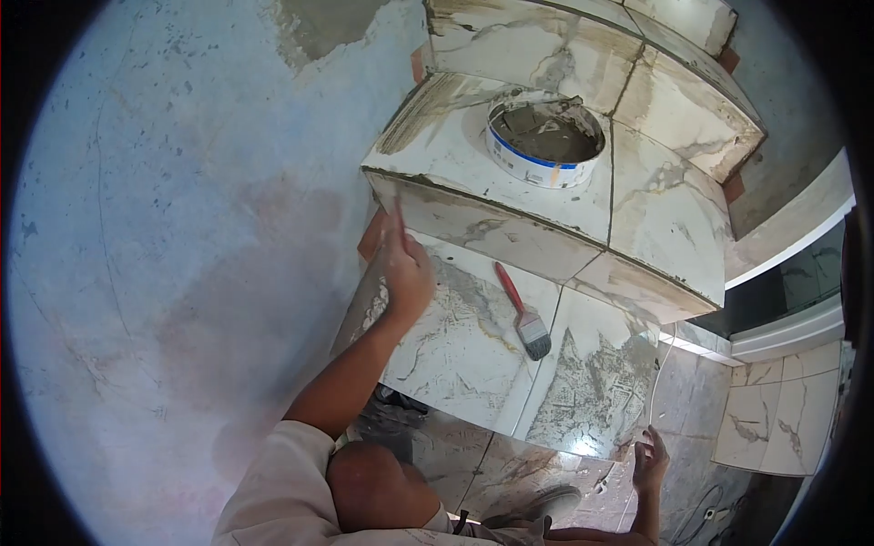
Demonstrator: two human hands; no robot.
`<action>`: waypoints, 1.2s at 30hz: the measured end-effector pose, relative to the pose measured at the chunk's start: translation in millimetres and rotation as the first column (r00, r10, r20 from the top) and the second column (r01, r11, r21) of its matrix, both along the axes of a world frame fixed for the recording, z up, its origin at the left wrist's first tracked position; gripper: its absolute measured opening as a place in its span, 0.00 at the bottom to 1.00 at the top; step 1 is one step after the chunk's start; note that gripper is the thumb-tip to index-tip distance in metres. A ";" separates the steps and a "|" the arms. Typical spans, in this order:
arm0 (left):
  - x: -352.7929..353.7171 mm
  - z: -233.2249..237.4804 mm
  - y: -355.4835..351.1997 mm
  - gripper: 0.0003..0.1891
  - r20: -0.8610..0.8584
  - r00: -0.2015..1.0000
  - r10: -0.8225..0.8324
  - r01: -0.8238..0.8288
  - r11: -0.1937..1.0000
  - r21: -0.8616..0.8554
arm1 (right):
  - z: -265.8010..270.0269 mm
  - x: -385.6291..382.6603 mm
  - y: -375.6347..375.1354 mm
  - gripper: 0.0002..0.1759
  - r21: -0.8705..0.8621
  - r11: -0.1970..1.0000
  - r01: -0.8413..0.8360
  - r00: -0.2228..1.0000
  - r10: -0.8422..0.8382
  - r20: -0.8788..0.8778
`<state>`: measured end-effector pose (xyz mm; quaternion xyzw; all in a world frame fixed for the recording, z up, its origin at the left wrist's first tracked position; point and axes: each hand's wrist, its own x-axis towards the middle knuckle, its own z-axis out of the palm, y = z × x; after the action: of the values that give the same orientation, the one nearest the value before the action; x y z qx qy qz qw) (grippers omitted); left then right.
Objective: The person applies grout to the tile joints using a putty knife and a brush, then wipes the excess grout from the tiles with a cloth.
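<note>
My left hand [407, 275] is closed around a slim red-handled tool [398, 221], whose tip meets the left end of the marbled step riser [482, 227]. What kind of tool it is, I cannot make out. A paintbrush [523, 314] with a red handle and dark, grey-coated bristles lies on the tread [455, 355] below that riser. Down at the right, my right hand [650, 462] hangs near the tread's corner, fingers loosely bent and apart, with nothing visible in them. On the step above stands a white tub [543, 173] of grey mortar or grout.
A blue-painted wall [182, 227] with a bare cement patch [332, 32] runs along the left. More marbled steps [683, 96] rise at the top right. A thin white cord [657, 373] hangs beside the lower tread. Marbled tiles [778, 409] and a dark cable [710, 514] are at the right.
</note>
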<state>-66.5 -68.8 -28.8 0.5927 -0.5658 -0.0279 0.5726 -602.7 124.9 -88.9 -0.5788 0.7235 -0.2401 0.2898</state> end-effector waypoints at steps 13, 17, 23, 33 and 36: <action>1.7 23.2 33.0 0.24 -0.209 0.967 -0.146 0.211 0.919 0.334 | 3.5 4.4 -7.9 0.29 -0.021 1.000 -0.020 1.000 0.020 0.003; 79.4 116.3 32.8 0.12 0.003 1.000 -0.022 0.018 0.869 0.495 | -7.5 -5.4 -4.1 0.30 -0.058 0.998 -0.025 0.998 0.028 0.054; 77.2 191.4 -38.1 0.18 0.475 0.855 -0.210 -0.311 0.526 0.791 | 0.7 5.3 -15.5 0.29 -0.036 0.999 -0.017 0.996 0.020 0.090; -4.9 210.0 -60.5 0.11 0.000 0.902 -0.431 0.166 0.347 0.923 | 7.3 3.9 -10.6 0.29 -0.064 0.998 0.028 0.982 -0.015 0.187; -9.6 224.6 -44.3 0.16 0.048 0.900 -0.433 0.125 0.362 0.924 | 14.1 0.7 -11.1 0.29 0.000 0.997 0.073 0.978 -0.071 0.197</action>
<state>-76.1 -113.1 195.7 0.6966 -0.6285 -0.3405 0.0609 -601.9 113.9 -74.8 -0.5266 0.7109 -0.3091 0.3490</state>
